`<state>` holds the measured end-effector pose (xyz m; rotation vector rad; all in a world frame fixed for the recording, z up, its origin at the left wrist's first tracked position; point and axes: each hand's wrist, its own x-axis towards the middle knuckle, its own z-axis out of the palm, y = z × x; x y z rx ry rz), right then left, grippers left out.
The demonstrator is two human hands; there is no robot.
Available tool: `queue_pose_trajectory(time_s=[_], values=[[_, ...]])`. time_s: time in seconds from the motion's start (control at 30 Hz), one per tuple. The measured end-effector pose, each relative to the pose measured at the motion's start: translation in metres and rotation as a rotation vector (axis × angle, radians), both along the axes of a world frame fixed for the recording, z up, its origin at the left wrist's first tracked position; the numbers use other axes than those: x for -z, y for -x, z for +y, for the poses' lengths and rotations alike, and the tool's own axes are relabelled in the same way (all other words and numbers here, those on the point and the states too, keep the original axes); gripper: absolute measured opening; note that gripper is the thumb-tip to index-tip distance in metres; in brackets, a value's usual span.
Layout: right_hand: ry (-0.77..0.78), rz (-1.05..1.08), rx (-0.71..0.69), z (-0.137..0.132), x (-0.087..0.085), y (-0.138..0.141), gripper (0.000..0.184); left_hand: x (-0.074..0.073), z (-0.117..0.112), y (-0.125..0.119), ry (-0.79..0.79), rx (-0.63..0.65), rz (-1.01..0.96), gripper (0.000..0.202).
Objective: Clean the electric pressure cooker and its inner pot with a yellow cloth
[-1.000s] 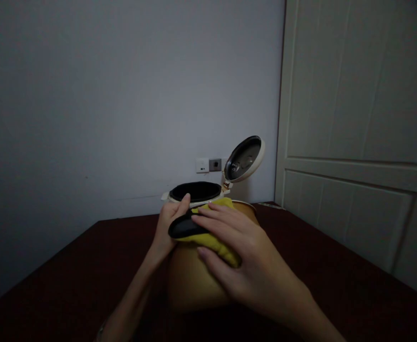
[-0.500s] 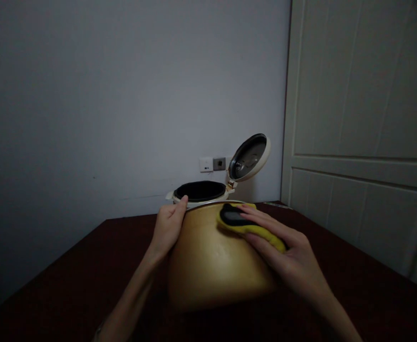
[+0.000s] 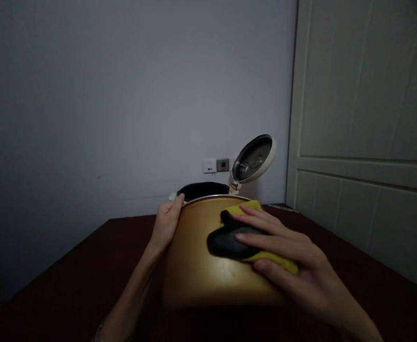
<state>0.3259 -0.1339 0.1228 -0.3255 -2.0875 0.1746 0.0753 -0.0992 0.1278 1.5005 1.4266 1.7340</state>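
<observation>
A gold-coloured inner pot (image 3: 201,256) of a rice cooker is held up over the table, its outer wall facing me. My left hand (image 3: 166,221) grips its rim at the left, thumb on top; the other fingers are hidden behind the wall. With my right hand (image 3: 290,251) I press a yellow cloth (image 3: 276,261) with a black and grey patch against the right side of the pot. Behind the pot stands the rice cooker (image 3: 203,190), its lid (image 3: 254,159) raised and its dark inside partly showing over the rim.
The dark red table (image 3: 130,232) runs back to a pale wall (image 3: 123,95). Wall sockets (image 3: 215,166) sit behind the cooker. A white panelled door (image 3: 358,133) rises along the right side. The room is dim.
My right hand has slid the cloth down the pot's side, and more of its dark patch shows. The pot has risen slightly. My left hand keeps its grip on the rim.
</observation>
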Motion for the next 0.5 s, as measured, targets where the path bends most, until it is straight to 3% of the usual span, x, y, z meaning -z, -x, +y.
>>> queue_pose_trajectory(time_s=[0.13, 0.27, 0.37, 0.5], values=[[-0.049, -0.303, -0.002, -0.024, -0.029, 0.026, 0.028, 0.001, 0.001, -0.012, 0.029, 0.098, -0.021, 0.047], [-0.084, -0.357, -0.007, -0.032, -0.040, 0.039, 0.026, -0.004, -0.004, -0.020, 0.005, 0.058, -0.065, 0.045], [-0.025, -0.277, -0.022, -0.023, -0.034, 0.030, 0.029, -0.004, -0.006, -0.016, -0.024, 0.067, -0.029, 0.045], [0.100, -0.194, -0.176, 0.007, -0.010, 0.001, 0.031, -0.002, -0.006, -0.009, -0.022, 0.054, 0.073, 0.050]])
